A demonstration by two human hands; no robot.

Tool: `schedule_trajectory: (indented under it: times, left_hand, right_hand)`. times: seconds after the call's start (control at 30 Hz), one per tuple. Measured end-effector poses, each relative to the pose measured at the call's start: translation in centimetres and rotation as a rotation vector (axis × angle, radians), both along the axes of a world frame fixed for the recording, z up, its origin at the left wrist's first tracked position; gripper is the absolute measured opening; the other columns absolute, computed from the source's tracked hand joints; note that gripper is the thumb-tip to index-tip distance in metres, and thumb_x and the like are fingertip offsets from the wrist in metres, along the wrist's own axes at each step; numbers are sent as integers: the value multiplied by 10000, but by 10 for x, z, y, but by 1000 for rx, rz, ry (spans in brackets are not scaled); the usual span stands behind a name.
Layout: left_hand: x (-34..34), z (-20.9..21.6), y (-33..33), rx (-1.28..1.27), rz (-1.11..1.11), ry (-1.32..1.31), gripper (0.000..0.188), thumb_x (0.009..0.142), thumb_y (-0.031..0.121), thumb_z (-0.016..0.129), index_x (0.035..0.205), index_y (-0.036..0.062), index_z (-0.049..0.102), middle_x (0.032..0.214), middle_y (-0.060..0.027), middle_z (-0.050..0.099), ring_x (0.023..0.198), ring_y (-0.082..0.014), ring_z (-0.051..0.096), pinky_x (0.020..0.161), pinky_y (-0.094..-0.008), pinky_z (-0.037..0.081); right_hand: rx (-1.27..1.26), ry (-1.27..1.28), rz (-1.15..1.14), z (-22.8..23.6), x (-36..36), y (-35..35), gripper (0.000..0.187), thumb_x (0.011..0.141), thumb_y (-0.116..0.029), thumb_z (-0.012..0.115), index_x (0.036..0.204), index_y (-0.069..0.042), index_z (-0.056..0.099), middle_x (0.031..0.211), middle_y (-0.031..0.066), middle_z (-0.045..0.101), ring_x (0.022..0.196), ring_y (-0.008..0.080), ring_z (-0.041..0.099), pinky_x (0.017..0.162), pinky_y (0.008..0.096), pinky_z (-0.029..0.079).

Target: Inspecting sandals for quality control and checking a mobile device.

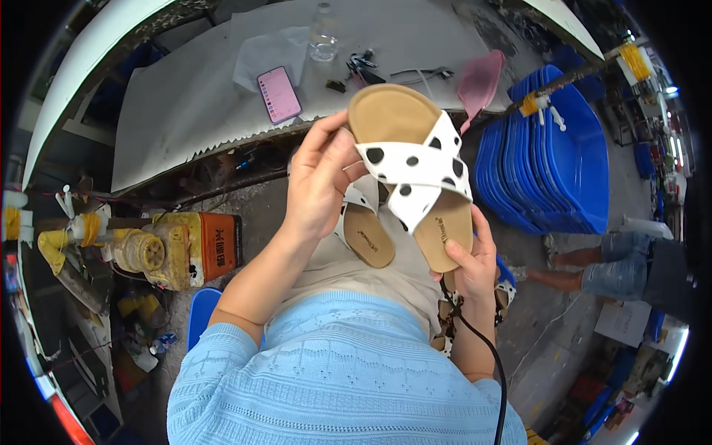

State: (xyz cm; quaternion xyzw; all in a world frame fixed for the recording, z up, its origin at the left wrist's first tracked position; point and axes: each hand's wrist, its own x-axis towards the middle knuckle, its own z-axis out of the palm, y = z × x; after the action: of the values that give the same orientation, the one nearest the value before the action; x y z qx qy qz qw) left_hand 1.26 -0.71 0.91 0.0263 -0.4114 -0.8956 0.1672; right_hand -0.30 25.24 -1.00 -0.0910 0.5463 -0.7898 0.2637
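Both of my hands hold up a sandal (393,119) with a tan footbed and crossed white straps with black dots. My left hand (320,174) grips its left edge near the broad toe end, thumb and fingers closed on it. At the heel end, my right hand (476,259) has its thumb on the footbed and its fingers around the far edge. A second sandal (368,236) of the same pattern lies on my lap, partly hidden behind the held one and my left hand. More dotted sandals (504,295) show beside my right forearm.
On the grey worktable (193,89) lie a phone (279,95), a clear bottle (323,37), pliers (429,73) and a pink pouch-like thing (482,80). Stacked blue tubs (538,163) stand right; an orange-and-yellow machine (215,245) left. A person in denim shorts (619,263) is at far right. A black cable (486,341) hangs by my right arm.
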Motion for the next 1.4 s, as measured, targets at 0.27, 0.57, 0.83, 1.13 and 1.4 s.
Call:
schedule_trajectory:
  times: [0.27,0.57,0.83,1.13,1.4]
  left_hand:
    - [16,5,3,-153,-23,152,315,962,116,559,1261,21,532,1186,-87,607,1084,-173,593,894,-344,528]
    - [-2,8,6,14,-51,76,500,1017,254,433,1440,30,290,1265,-154,546,1131,-242,583,935,-378,492]
    - [13,-25,50,138,-362,-117,850,937,299,609,1494,-20,53,1375,-234,398,1209,-272,495,1079,-402,357]
    - [10,-14,60,48,-385,-256,763,866,439,678,1371,3,307,1301,-90,486,1223,-223,479,1028,-446,380]
    - [11,-13,66,66,-347,-266,737,872,438,670,1376,26,325,1290,-80,496,1201,-208,493,1016,-439,396]
  right_hand:
    - [78,162,-80,-31,-5,8,635,875,0,629,1422,-52,309,1137,161,609,932,245,651,613,363,595]
    - [0,-12,-3,12,3,-3,609,891,-74,598,1384,60,267,1107,240,574,712,291,674,443,355,567]
    - [-286,-281,54,25,-2,-13,425,1024,-265,372,1299,57,385,944,204,622,485,288,619,345,339,472]
    - [-377,-577,32,23,11,-16,478,1044,-344,261,1232,45,467,847,239,657,415,258,600,280,283,437]
    - [-370,-620,41,23,11,-15,484,1047,-356,245,1228,36,464,798,212,661,400,238,593,279,277,438]
